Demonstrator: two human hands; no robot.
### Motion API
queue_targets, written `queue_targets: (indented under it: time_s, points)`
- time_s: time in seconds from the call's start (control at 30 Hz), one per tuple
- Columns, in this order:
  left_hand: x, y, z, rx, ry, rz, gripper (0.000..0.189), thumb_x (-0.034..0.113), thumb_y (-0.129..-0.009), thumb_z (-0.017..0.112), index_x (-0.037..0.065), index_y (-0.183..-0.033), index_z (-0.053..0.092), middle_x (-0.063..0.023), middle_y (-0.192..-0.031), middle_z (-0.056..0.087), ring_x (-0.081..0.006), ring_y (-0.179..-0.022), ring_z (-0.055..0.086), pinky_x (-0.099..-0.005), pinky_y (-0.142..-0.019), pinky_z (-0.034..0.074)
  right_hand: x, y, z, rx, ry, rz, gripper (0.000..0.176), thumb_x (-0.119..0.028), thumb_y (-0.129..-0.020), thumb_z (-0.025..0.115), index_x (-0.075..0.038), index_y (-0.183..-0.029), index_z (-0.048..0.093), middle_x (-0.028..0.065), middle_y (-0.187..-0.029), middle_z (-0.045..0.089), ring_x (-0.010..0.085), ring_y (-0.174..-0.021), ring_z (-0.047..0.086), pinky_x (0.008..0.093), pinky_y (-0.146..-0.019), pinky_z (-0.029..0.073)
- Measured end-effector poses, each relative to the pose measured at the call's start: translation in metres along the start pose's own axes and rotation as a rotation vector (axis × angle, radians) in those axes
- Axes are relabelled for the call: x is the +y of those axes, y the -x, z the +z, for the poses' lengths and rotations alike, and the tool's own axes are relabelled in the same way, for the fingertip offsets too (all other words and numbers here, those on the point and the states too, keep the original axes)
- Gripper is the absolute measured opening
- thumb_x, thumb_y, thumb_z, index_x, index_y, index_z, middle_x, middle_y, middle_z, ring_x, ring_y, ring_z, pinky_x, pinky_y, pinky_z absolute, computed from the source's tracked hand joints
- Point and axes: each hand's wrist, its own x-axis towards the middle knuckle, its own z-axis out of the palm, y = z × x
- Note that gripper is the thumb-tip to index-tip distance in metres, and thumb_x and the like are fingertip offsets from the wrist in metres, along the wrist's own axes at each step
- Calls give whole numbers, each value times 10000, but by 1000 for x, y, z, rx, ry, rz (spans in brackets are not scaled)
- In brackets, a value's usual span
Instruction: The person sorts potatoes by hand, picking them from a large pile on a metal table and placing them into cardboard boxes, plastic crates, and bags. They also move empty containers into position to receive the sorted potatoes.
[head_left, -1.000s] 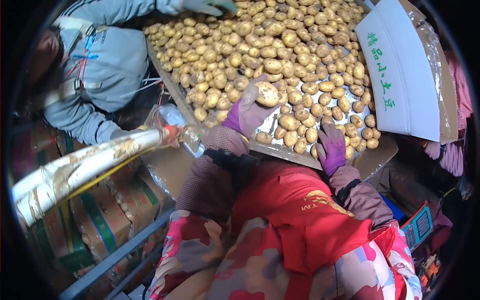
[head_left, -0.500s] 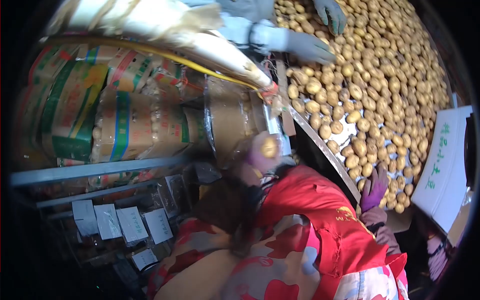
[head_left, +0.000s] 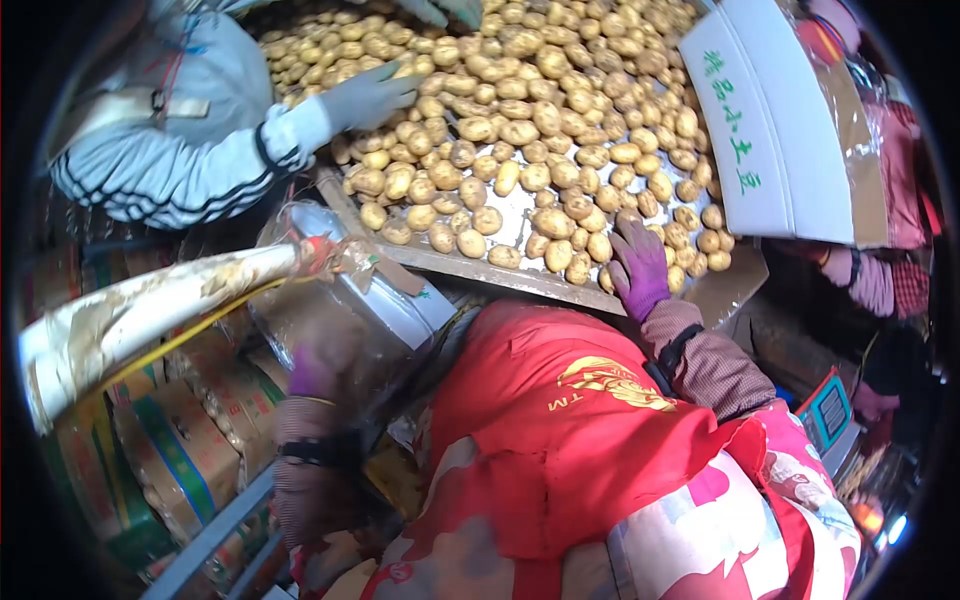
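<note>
Many potatoes (head_left: pixel 545 115) lie spread on a metal-edged sorting table (head_left: pixel 470 268). At the table's near edge, my right hand (head_left: pixel 640 268), in a purple glove, rests on the potatoes with its fingers spread. My left hand (head_left: pixel 325 355), also gloved in purple, is off the table to the left, over an open carton (head_left: pixel 400 300) with plastic lining. Motion smears its fingers, so what it holds, if anything, is hidden.
Across the table at the left, a co-worker's grey-gloved hand (head_left: pixel 372 97) touches potatoes. A white box (head_left: pixel 765 120) stands at the right, with a scale display (head_left: pixel 828 410) below it. A wrapped pole (head_left: pixel 160 310) juts in from the left above printed cartons (head_left: pixel 180 440).
The view has swung toward the left, so the table now sits more centrally. My left hand no longer shows the potato it held. My right hand stays at the table's near edge.
</note>
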Motion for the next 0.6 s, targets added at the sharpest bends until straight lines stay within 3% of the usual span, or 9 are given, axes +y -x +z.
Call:
queue_targets:
  time_s: [0.03,0.17,0.23,0.3,0.37,0.43,0.5,0.57,0.6]
  points:
    - [4,-1,44,-101,59,-49,251,195,-978,487,31,-1140,586,-65,-963,615,-141,-835,597,-275,-705,511,1,2,2,11,8,1,476,-169,-789,641,-62,-1242,546,199,-1430,450,400,-1329,404,523,-1083,309]
    - [-72,-90,158,-210,-553,686,537,232,-848,672,-5,-1310,534,-213,-1245,602,-332,-1127,592,-437,-1007,454,0,7,3,10,36,47,474,-195,-821,643,-94,-1272,540,153,-1467,434,373,-1362,379,524,-1122,273]
    - [-52,-107,234,-131,-823,918,534,261,-817,702,97,-1306,563,-242,-1275,575,-370,-1134,582,-455,-1003,453,5,8,6,13,24,40,461,-205,-834,618,-80,-1271,545,163,-1450,450,381,-1348,394,519,-1109,287]
    - [-61,-128,278,20,-1016,894,506,265,-800,721,187,-1282,589,-215,-1285,575,-378,-1096,592,-460,-973,472,8,10,7,28,8,38,452,-208,-837,608,-71,-1264,551,167,-1435,463,385,-1336,404,515,-1099,297]
    - [-39,-144,297,-22,-1007,631,502,193,-762,718,165,-1250,605,-187,-1188,616,-382,-1062,603,-424,-943,492,7,10,5,51,-14,33,445,-203,-829,613,-66,-1250,558,167,-1421,474,385,-1327,410,513,-1092,304]
    - [-44,-165,288,-224,-346,515,466,224,-824,739,40,-1225,586,-174,-1173,635,-288,-1086,614,-384,-909,515,11,9,0,21,-23,48,445,-195,-824,621,-63,-1244,559,171,-1422,475,392,-1325,410,514,-1092,305]
    - [-27,-148,262,-274,-668,955,478,172,-880,712,-1,-1277,510,-136,-1185,634,-221,-1078,601,-357,-921,512,7,8,1,14,-46,71,444,-191,-821,623,-64,-1241,560,173,-1423,475,395,-1328,408,514,-1097,302]
    - [-40,-141,269,-481,7,480,562,130,-895,709,-4,-1342,394,-112,-1193,641,-183,-1091,598,-340,-955,501,6,6,0,-10,-35,87,445,-193,-827,620,-81,-1254,561,172,-1444,464,393,-1354,391,519,-1111,287]
    - [-39,-129,271,-450,31,514,583,133,-892,717,-7,-1345,377,-109,-1185,647,-170,-1087,601,-329,-958,499,9,8,6,6,-29,82,441,-199,-829,633,-86,-1250,568,168,-1452,457,387,-1358,389,523,-1118,279]
